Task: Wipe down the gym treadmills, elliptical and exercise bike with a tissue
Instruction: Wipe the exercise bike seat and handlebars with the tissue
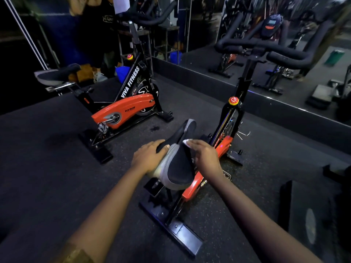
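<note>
I stand behind a black and orange exercise bike (226, 147). Its black and grey saddle (177, 166) is right below me. My left hand (147, 156) grips the saddle's left side, thumb on top. My right hand (204, 154) presses a white tissue (187, 142) against the saddle's right edge; only a small corner of the tissue shows past my fingertips. The bike's black handlebars (266, 52) and its console (271, 22) rise ahead on the right.
A second orange bike (123, 109) marked VIVA FITNESS stands to the left on the dark rubber floor (47, 149). A mirror wall (284, 44) runs along the right behind a low ledge. A person (95, 25) stands at the back left. Another machine's base (284, 204) sits at the right.
</note>
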Demonstrator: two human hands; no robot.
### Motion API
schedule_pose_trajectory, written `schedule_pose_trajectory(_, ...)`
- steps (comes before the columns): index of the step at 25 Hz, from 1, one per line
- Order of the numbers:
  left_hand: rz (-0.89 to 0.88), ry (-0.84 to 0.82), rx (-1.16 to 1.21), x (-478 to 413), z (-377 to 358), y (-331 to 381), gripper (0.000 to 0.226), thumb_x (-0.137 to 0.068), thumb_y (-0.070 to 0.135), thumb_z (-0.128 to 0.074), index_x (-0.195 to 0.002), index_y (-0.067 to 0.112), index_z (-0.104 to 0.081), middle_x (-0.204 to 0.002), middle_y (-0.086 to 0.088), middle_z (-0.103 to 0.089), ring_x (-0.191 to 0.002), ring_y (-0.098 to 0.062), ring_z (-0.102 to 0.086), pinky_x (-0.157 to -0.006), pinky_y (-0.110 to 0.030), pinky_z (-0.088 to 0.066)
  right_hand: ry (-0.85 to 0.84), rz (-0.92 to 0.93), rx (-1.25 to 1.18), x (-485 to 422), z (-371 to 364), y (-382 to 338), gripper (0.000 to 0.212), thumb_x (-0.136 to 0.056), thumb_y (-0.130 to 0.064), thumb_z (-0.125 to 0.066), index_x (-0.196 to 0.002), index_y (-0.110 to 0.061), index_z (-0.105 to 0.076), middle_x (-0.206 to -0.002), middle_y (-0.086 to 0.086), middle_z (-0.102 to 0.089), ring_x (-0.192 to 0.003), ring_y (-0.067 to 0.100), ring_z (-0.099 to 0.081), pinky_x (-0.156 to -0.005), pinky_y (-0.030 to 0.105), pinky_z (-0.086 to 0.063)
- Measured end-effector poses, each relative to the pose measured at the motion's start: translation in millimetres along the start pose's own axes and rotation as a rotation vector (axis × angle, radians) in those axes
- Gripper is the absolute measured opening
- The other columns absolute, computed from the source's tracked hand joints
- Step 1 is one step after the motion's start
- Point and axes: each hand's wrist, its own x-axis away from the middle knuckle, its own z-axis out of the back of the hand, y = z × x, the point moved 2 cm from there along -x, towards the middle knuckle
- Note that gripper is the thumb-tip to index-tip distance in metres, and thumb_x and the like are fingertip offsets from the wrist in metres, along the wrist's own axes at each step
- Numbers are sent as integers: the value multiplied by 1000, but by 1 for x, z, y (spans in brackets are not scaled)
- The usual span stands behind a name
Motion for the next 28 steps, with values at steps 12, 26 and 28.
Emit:
schedule_pose_trajectory(12,-38,10,-33,4,1,5,57,-96,56,-34,-146,28,-34,-148,0,-38,-135,-22,-35,-103,-42,-34,6,148,-77,64,-6,-28,47,-67,5,-50,-106,-12,-71,-107,-4,-68,-96,9,-63,-90,7,-40)
schedule_pose_trajectory(26,-177,80,-253,11,-25,41,56,-98,54,-24,-149,31,-25,-160,1,-14,-146,-18,-13,-118,-37,-7,251,-201,-451,29,-32,29,47,-72,10,-43,-106,-7,-70,-106,-5,-66,-99,-19,-53,-91,6,-40)
schedule_pose_trajectory(28,-166,81,-258,13,-25,40,56,-98,55,-24,-149,31,-27,-160,1,-14,-146,-19,-13,-118,-37,-7,252,-203,-475,49,-30,24,46,-72,8,-43,-105,-9,-71,-105,-9,-66,-101,-16,-55,-92,9,-41)
